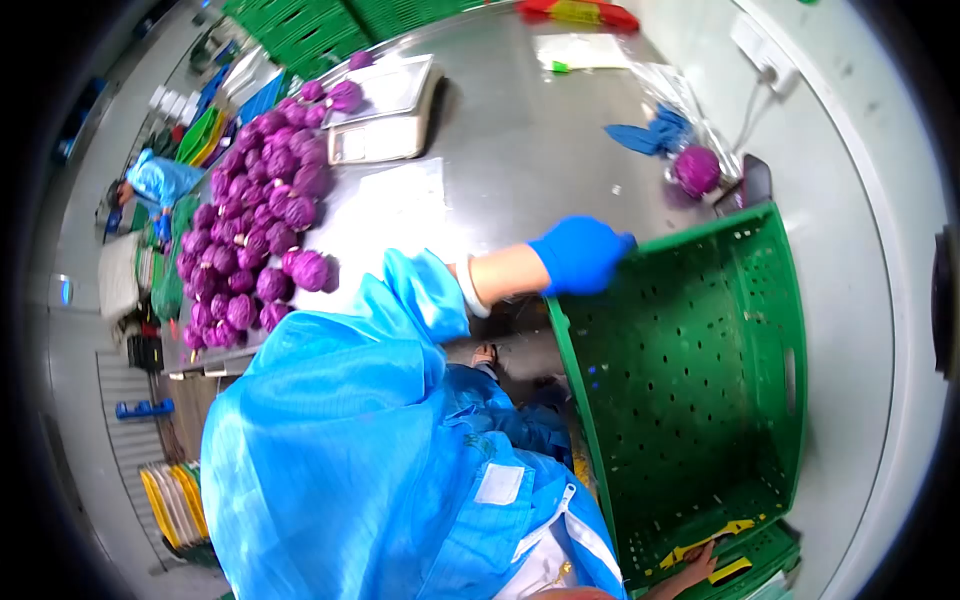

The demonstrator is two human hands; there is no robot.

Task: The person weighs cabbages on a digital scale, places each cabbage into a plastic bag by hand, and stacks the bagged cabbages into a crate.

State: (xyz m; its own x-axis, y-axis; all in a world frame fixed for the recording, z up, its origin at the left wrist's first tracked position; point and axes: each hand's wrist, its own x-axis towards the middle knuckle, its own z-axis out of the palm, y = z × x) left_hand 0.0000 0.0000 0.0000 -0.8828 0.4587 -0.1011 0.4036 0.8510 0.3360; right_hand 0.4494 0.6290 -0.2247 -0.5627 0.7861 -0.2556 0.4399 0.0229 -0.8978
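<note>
My left hand, in a blue glove, is closed at the far left corner of a large green plastic crate, its fingers partly hidden. The crate's perforated base faces me, with small blue specks on it. At the near end, my bare right hand has its fingers curled at the crate's yellow handle; the wrist is cut off by the frame's lower edge. Under that end, part of another green crate shows. Beyond the left hand lies the steel table.
A pile of red cabbages covers the table's left side, beside a weighing scale. Further right are a lone cabbage, a blue glove and a phone. Green crates stand behind. A person in blue is far left.
</note>
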